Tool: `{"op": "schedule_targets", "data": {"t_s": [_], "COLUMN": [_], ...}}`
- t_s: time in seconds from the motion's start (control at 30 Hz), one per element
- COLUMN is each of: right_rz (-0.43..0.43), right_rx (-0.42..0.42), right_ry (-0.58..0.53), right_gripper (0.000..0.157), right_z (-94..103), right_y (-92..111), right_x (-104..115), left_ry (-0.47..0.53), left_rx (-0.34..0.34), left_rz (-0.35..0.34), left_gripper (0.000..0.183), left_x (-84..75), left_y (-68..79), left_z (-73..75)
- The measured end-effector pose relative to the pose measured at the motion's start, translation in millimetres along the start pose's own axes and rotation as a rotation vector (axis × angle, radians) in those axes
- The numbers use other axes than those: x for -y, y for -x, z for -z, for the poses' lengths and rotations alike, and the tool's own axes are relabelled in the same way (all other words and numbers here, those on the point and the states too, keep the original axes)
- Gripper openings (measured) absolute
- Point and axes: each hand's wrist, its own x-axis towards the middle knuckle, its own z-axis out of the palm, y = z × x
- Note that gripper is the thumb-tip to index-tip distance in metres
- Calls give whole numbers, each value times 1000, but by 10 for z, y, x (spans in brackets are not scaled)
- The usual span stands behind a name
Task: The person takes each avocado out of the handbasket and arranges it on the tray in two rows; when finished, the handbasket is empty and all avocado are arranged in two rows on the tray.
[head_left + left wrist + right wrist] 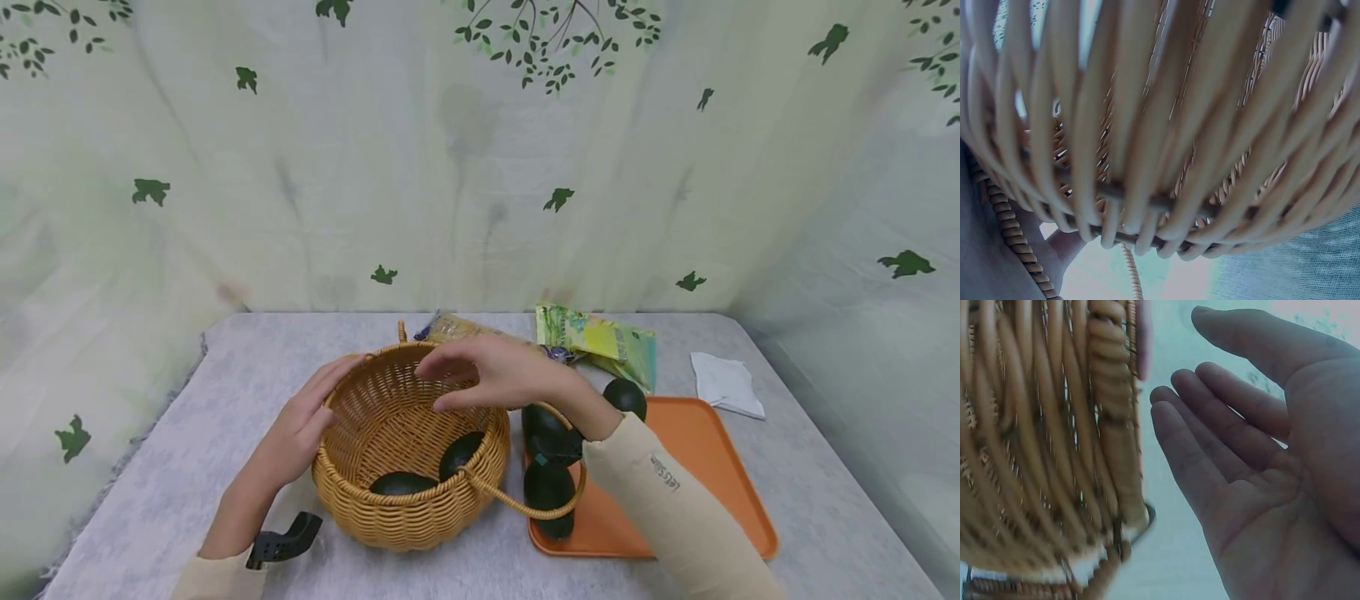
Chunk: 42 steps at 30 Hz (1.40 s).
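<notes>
Left hand: gripping the basket's left rim, fingers laid along it toward the far side, thumb nearer; right hand: above the basket's far right part, thumb apart from loosely bent fingers, holding nothing; the right wrist view shows its bare palm, apart from the wicker.

Basket: between the hands on the table, mouth up; two dark ovals in its near part, the left oval with long axis roughly left to right, the right oval slanting from near left to far right; handle lowered to the right, looping over the tray's left edge.

Tray ovals: about three, in a near-to-far row along the tray's left side, exact count uncertain, partly hidden about the right wrist; far oval: at the tray's far edge; all right of the basket and of the right hand, which is judged the nearer, the left being across the basket.

Tray: orange, right, partly under the right sleeve; green packet and clear bag: far; tissue: far right.
</notes>
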Motion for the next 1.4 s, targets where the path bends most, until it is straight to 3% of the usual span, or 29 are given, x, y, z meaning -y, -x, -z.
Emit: {"op": "schedule_targets", "data": {"t_s": [0.1,0.4,0.73,0.87,1.1,1.4], "right_rz": [35,66,34,11,-46,-90], "right_rx": [53,153,302,358,419,486], "right_ry": [54,59,112,113,36,-178], "right_gripper": [43,43,42,45,50,51], "right_z": [-52,-195,2,95,211,-74], "right_y": [-110,-327,-575,-606,-683,-842], "right_x": [23,63,49,65,148,-35], "left_ry": [0,0,-19,-11,7,13], "left_rx": [-1,0,17,5,-15,-6], "left_rz": [-3,-4,25,-4,-38,-51], "left_gripper": [72,72,75,77,77,76], "left_x": [5,-4,10,17,10,17], "left_y": [4,5,3,-2,-25,4], "left_z": [2,10,15,14,33,11]}}
